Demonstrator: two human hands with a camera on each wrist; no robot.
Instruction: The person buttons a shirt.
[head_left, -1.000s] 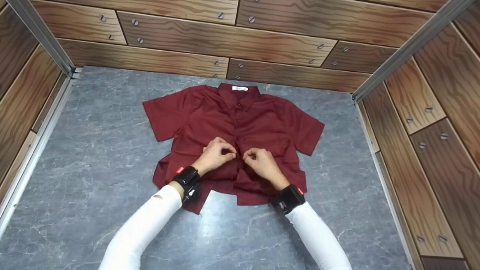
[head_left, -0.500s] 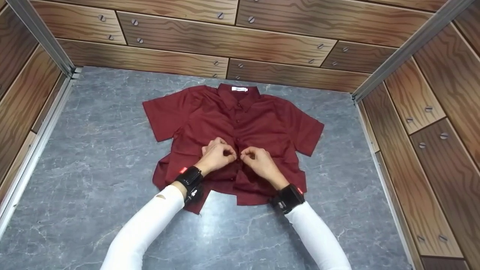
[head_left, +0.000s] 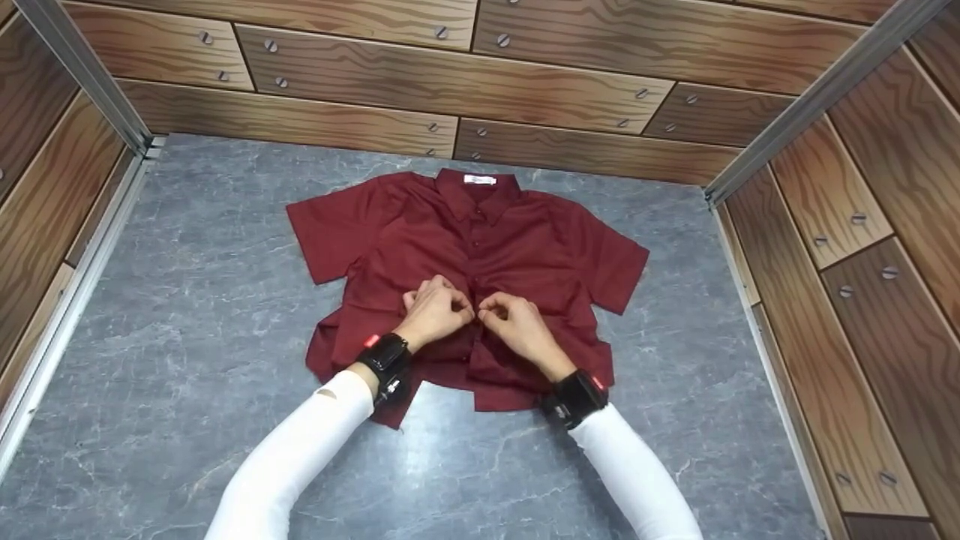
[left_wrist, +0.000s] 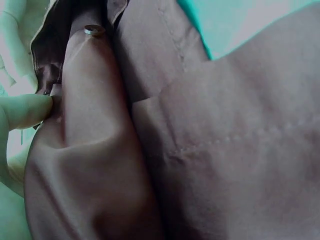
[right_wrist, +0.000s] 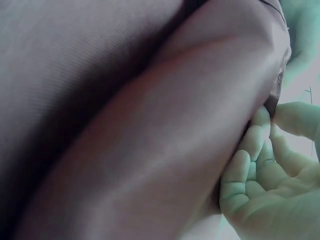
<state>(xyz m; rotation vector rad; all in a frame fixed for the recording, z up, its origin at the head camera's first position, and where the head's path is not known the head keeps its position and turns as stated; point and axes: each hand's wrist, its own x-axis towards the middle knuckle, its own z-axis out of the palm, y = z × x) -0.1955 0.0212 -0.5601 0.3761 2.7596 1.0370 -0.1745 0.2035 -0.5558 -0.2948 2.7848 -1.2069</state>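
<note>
A dark red short-sleeved shirt (head_left: 412,240) lies front up on the grey surface, collar away from me. At the front placket, below mid-chest, my left hand (head_left: 437,311) pinches the cloth edge between thumb and fingers. Just to its right, my right hand (head_left: 517,322) pinches the opposite front edge, the fingertips of both hands nearly meeting. A small button (left_wrist: 94,30) shows on the placket in the left wrist view. In the right wrist view the thumb (right_wrist: 297,119) presses the stitched edge against the fingers. Whatever sits right between the fingertips is hidden.
The grey marbled surface (head_left: 187,337) extends around the shirt. Wood-patterned panels (head_left: 360,67) wall the back and both sides, with metal rails (head_left: 82,75) at the corners. The shirt's lower hem (head_left: 510,401) lies parted toward me.
Both hands have drawn slightly closer together at the placket, the left shifting a little to the right. The rest of the shirt lies almost the same.
</note>
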